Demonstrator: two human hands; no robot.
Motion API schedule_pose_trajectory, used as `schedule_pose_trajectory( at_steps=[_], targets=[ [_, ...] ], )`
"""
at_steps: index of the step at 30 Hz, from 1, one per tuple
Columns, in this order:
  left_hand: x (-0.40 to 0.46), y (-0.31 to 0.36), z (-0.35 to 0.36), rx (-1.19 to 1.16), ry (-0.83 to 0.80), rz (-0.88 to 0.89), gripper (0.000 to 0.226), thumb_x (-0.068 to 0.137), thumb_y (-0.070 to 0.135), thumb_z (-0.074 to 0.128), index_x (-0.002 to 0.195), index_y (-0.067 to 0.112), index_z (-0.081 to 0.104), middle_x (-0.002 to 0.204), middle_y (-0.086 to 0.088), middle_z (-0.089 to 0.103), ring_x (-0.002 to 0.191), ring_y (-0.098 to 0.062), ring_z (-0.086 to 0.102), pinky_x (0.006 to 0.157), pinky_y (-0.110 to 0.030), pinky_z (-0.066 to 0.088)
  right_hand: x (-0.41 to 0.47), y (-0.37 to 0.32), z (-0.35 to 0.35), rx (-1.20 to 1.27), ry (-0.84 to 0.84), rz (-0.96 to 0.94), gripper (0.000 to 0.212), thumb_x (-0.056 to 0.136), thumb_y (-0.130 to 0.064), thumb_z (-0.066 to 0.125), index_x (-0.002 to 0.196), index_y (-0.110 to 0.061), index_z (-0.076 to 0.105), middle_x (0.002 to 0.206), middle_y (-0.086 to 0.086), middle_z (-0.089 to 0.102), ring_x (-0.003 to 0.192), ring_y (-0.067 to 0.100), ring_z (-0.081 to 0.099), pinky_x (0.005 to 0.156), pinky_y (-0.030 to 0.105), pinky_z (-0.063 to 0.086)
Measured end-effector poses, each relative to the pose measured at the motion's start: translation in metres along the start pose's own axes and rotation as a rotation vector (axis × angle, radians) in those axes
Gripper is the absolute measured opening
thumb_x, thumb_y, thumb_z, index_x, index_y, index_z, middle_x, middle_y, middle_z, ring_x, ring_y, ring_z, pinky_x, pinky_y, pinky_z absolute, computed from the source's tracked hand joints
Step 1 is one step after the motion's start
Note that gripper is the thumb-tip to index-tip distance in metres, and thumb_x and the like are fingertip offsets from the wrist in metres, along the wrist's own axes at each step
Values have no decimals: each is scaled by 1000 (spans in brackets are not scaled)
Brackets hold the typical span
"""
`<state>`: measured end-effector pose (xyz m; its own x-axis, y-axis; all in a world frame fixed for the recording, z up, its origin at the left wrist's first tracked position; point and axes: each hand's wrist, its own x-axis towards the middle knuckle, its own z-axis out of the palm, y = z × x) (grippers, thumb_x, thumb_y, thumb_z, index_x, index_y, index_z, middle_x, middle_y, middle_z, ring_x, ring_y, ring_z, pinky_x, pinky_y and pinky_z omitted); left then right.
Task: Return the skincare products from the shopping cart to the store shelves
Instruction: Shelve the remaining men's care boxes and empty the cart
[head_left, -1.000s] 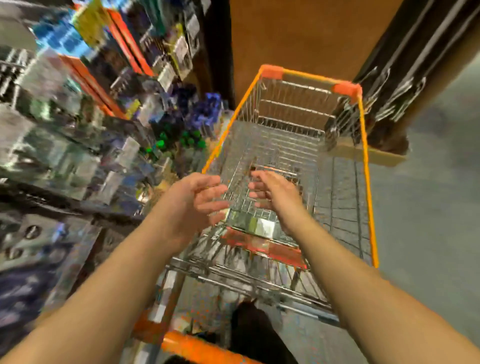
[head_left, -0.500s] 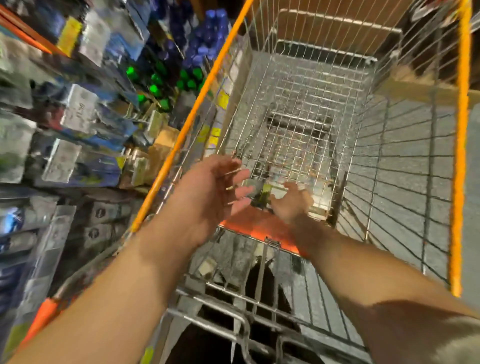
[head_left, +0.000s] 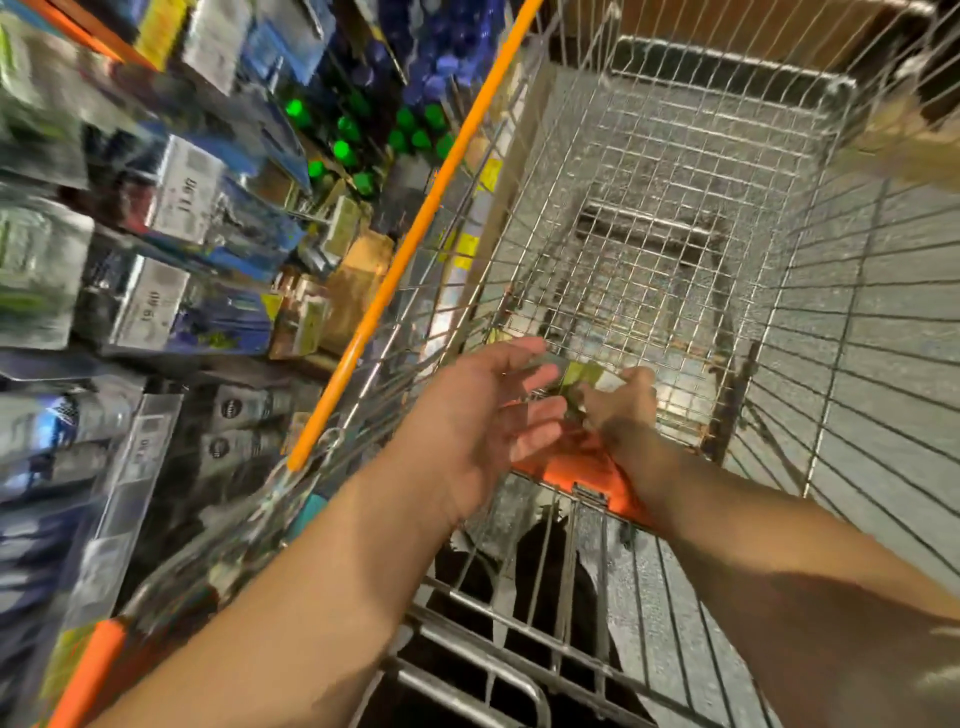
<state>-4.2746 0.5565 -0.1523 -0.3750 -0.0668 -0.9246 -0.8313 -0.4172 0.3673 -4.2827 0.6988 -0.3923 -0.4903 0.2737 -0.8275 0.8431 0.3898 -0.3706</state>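
Two hands inside orange-rimmed wire shopping cart (head_left: 691, 218): left hand (head_left: 488, 415) fingers loose, spread; right hand (head_left: 621, 405) grasping blurry green-silver pkg (head_left: 582, 375), at 12 o'clock of left palm.

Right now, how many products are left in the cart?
1 that I can see: a green-labelled package low at the near end of the shopping cart, between the left hand and right hand. The hands may hide others.
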Motion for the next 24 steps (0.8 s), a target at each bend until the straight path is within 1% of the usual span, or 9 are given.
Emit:
schedule_pose_trajectory(
  at_steps=[3,5,7,10,13,17,20,22,24],
  targets=[
    [-13,13,-1,-1,-4,30,18,102,19,51,109,23,68,99,-1,69,90,-23,64,72,-31,55,-21,-7,-12,198,-41,-69,45,86,-37,77,112,-33,40,116,15,64,84,24,62,61,28,47],
    [-22,21,-3,6,-11,54,17,102,19,52,103,25,68,96,1,68,87,-22,64,75,-34,54,-38,-16,-20,409,-85,-82,40,82,-40,79,105,-37,47,114,12,69,87,23,68,75,38,58],
    [-34,30,-6,26,-20,93,18,102,20,51,99,26,68,94,2,69,84,-20,64,74,-32,53,-55,-29,-27,539,-147,-107,49,72,-56,79,112,-40,53,116,4,73,94,24,76,92,48,59],
    [-58,42,-12,35,-42,166,19,102,17,50,99,26,67,93,2,68,78,-19,63,72,-32,51,-98,-68,-44,705,-248,-154,75,75,-65,71,137,-28,53,126,8,73,105,27,75,94,51,58],
    [-87,52,-23,18,-85,252,21,102,15,49,101,26,66,93,0,65,75,-17,62,71,-31,49,-156,-111,-63,800,-311,-276,50,96,-57,54,129,-22,65,118,12,75,103,28,73,87,47,56],
    [-128,62,-40,63,-117,449,23,100,14,53,100,27,71,98,3,67,89,-18,61,75,-33,48,-243,-154,-82,868,-446,-316,51,104,-59,39,106,-18,70,85,7,75,72,23,63,65,33,41],
    [-157,69,-60,146,-98,646,21,91,25,68,109,35,71,95,14,70,87,-7,62,72,-30,45,-303,-176,-90,859,-631,-344,59,101,-64,38,101,-19,75,88,9,74,68,21,60,58,29,41],
    [-180,73,-79,246,-102,758,46,75,39,75,118,50,64,122,19,63,104,-1,65,79,-27,49,-334,-186,-89,842,-787,-357,62,99,-66,38,105,-18,76,90,9,71,59,21,55,49,25,36],
    [-204,74,-99,326,-112,845,70,65,43,80,128,58,53,135,24,54,110,9,61,82,-17,51,-360,-195,-84,756,-921,-377,63,98,-67,35,117,-19,71,92,8,68,46,18,45,48,25,22]
  ],
)
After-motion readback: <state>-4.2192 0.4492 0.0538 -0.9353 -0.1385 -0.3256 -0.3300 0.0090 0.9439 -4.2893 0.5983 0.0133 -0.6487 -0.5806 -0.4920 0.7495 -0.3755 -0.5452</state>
